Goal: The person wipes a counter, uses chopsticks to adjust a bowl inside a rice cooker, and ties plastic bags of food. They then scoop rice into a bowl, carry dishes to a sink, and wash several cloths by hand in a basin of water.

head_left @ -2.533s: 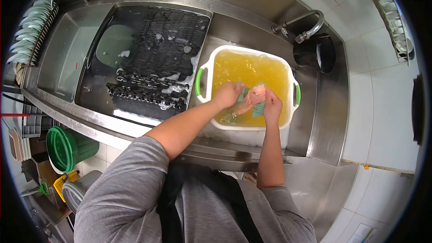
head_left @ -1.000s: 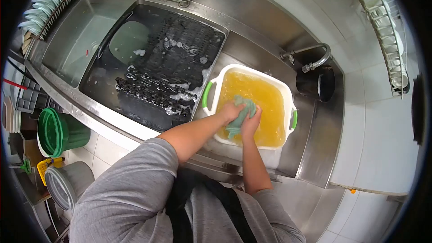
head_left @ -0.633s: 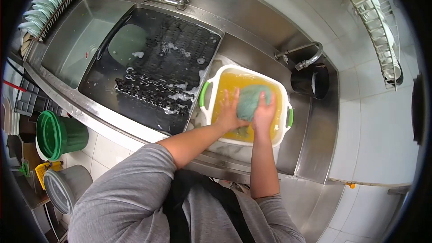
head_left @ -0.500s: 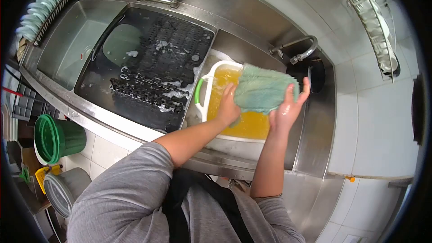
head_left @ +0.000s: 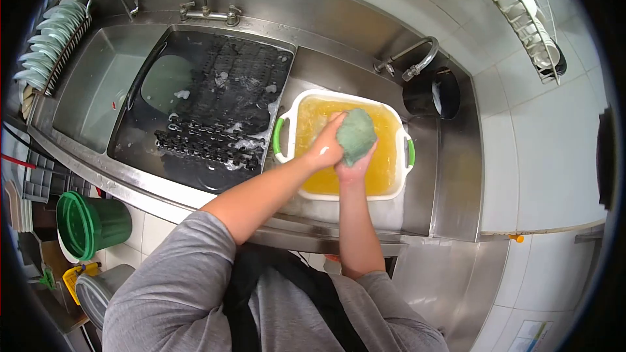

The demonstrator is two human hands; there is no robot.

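Steel sinks (head_left: 98,78) hold wet black chains (head_left: 202,146) just left of your white tub (head_left: 293,114) of yellow liquid (head_left: 386,160); a black bucket (head_left: 414,99) stands by its far right corner. Above the tub, your left hand (head_left: 328,145) curls around the bunched green cloth's (head_left: 357,135) left side; your right hand (head_left: 354,168), fingers partly hidden, cups its near side. Print on the near-right sheet (head_left: 529,337) is too small to read.

Both arms (head_left: 264,195) extended, hands (head_left: 325,148) close together
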